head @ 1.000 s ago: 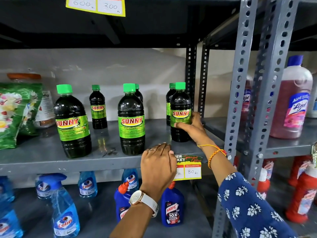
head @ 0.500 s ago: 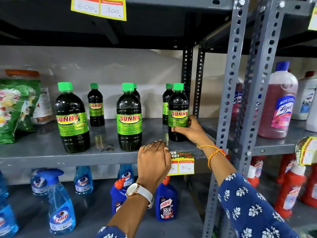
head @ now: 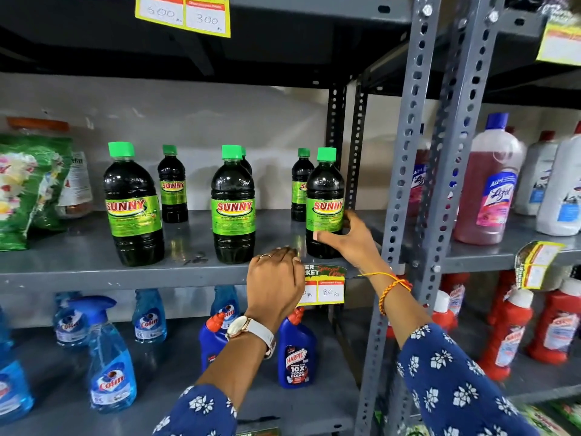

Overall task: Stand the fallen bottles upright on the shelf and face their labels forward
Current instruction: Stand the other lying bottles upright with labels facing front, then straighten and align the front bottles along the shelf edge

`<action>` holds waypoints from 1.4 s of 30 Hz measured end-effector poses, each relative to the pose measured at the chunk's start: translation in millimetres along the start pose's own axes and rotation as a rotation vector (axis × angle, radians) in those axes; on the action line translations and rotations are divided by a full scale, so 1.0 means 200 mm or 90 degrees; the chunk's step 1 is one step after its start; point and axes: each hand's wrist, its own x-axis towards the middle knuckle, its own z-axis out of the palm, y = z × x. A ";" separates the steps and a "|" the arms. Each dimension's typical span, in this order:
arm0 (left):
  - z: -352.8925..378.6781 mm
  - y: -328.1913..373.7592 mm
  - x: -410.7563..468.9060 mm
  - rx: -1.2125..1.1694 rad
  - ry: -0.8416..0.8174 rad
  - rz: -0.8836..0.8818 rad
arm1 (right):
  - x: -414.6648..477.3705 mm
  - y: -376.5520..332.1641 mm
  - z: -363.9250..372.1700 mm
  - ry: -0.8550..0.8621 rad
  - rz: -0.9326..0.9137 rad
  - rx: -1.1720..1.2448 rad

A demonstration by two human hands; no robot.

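Several dark SUNNY bottles with green caps stand upright on the grey shelf [head: 78,262]. The front row holds a left bottle [head: 133,204], a middle bottle [head: 233,205] and a right bottle [head: 325,202], all with labels facing me. Smaller-looking ones stand behind, one at the back left [head: 172,185] and one at the back right [head: 301,185]. My right hand [head: 349,239] wraps the lower side of the right front bottle. My left hand [head: 275,281], with a ring and a watch, rests with bent fingers on the shelf's front edge and holds nothing.
A green packet [head: 28,187] lies at the shelf's left. A yellow price tag [head: 323,286] hangs from the shelf edge. Blue Colin sprays [head: 110,357] and Harpic bottles [head: 297,357] fill the shelf below. Grey perforated uprights [head: 405,184] divide off pink Lizol [head: 490,184] and red bottles at the right.
My right hand stays on the right front bottle, whose label has turned slightly to face forward. My left hand remains on the shelf edge. The view has shifted a little.
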 end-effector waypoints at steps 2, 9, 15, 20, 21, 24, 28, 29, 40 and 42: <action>0.00 0.00 0.00 -0.003 0.000 0.001 | 0.00 0.00 0.00 0.005 -0.002 -0.002; 0.01 -0.01 0.00 0.004 0.012 0.011 | 0.00 0.01 0.00 0.003 -0.009 -0.023; 0.02 -0.02 0.00 0.010 -0.001 0.018 | 0.01 0.01 0.00 0.004 0.008 -0.046; -0.08 -0.08 -0.03 -0.190 0.010 0.038 | -0.14 -0.01 0.04 0.141 -0.100 -0.051; -0.14 -0.12 -0.05 -0.222 0.057 0.046 | -0.20 -0.03 0.06 0.182 -0.181 -0.057; -0.34 -0.36 -0.08 -0.175 0.286 0.091 | -0.28 -0.11 0.19 0.206 -0.383 -0.008; -0.57 -0.77 -0.06 -0.049 0.426 -0.149 | -0.20 -0.30 0.45 0.056 -0.259 0.138; -0.59 -0.83 -0.04 -0.055 0.376 -0.229 | -0.16 -0.31 0.50 0.026 -0.190 0.132; -0.50 -1.07 -0.04 0.072 0.053 -0.335 | 0.00 -0.21 0.60 -0.262 -0.010 0.038; -0.50 -1.07 -0.03 0.076 0.063 -0.330 | -0.01 -0.21 0.60 -0.242 -0.012 0.014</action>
